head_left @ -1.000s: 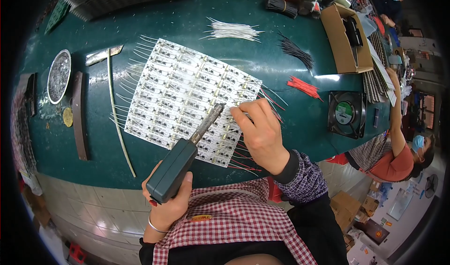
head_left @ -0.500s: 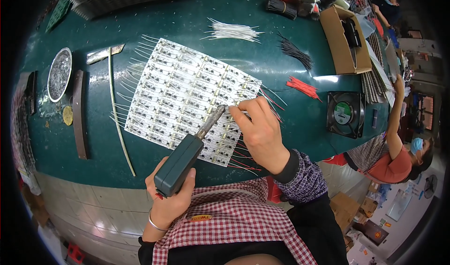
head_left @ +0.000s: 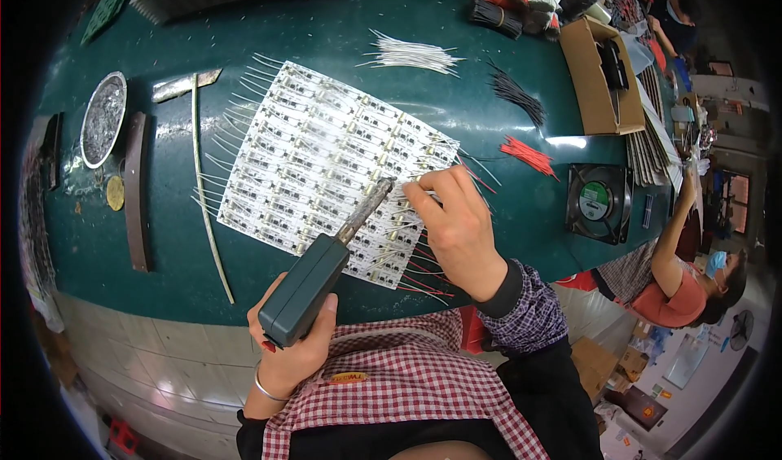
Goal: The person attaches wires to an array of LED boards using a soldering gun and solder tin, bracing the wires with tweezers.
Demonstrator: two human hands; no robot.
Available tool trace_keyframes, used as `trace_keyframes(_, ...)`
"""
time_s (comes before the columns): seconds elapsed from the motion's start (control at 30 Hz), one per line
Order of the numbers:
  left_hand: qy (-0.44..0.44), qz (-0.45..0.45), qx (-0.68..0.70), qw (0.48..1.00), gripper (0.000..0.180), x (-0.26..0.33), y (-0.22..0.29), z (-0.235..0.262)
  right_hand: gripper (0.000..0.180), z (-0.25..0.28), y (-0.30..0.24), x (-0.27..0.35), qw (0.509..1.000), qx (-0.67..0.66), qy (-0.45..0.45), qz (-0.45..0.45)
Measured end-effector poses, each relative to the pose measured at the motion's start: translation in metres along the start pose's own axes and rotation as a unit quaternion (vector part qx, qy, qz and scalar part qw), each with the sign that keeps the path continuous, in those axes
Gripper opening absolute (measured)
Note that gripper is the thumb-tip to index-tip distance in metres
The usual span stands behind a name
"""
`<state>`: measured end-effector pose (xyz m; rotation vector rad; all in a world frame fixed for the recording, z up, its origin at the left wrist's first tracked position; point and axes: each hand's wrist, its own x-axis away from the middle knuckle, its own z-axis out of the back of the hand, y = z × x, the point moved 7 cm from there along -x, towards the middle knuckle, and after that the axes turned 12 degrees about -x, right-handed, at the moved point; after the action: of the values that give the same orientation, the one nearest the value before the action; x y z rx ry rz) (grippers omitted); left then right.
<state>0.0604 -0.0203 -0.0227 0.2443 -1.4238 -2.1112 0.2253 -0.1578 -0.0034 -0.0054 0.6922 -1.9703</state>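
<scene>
My left hand [head_left: 300, 352] is wrapped round the dark green handle of a soldering iron [head_left: 306, 287]. The iron's grey tip reaches over a white circuit board panel [head_left: 281, 163] covered in rows of small components. Close to that tip, my right hand [head_left: 461, 236] has thumb and forefinger pinched together on what looks like a thin wire, mostly hidden by the fingers. White wires [head_left: 218, 164] stick out along the panel's left edge. Red, white and dark wires [head_left: 423, 285] lie along its right side, partly under my right hand.
Loose white [head_left: 411, 54], black [head_left: 517, 94] and red wires [head_left: 528, 155] lie beyond the panel. On the right are a black fan [head_left: 599, 203] and a cardboard box [head_left: 574, 73]. A metal dish [head_left: 104, 122] and brown strip [head_left: 137, 195] sit left. A co-worker [head_left: 676, 289] works at the right.
The view has shifted slightly. The iron's tip has drawn a little up and away from the panel, near the pinching fingers. Both hands keep their grips.
</scene>
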Motion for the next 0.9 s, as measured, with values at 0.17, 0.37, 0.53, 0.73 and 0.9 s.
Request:
trace_keyframes(0.17,-0.011,0.008,-0.022,1.000,0.022,0.001,0.003,0.003,0.030,-0.001,0.001,0.002,1.000,-0.003,0.004,-0.002)
trace_keyframes(0.37,0.009,0.006,-0.026,1.000,0.023,0.005,0.001,0.007,0.036,0.005,-0.003,0.012,0.996,-0.034,0.079,0.011)
trace_keyframes(0.53,0.021,-0.013,-0.029,0.999,0.023,0.008,-0.002,0.008,0.038,0.002,-0.004,0.015,0.993,-0.059,0.103,0.010)
trace_keyframes(0.73,0.000,0.020,-0.018,1.000,0.022,0.008,-0.001,0.006,0.034,-0.001,-0.001,0.016,0.994,-0.069,0.087,-0.019)
trace_keyframes(0.9,-0.008,0.008,-0.025,1.000,0.021,0.010,-0.001,0.005,0.032,-0.002,-0.001,0.017,0.994,-0.077,0.079,-0.020)
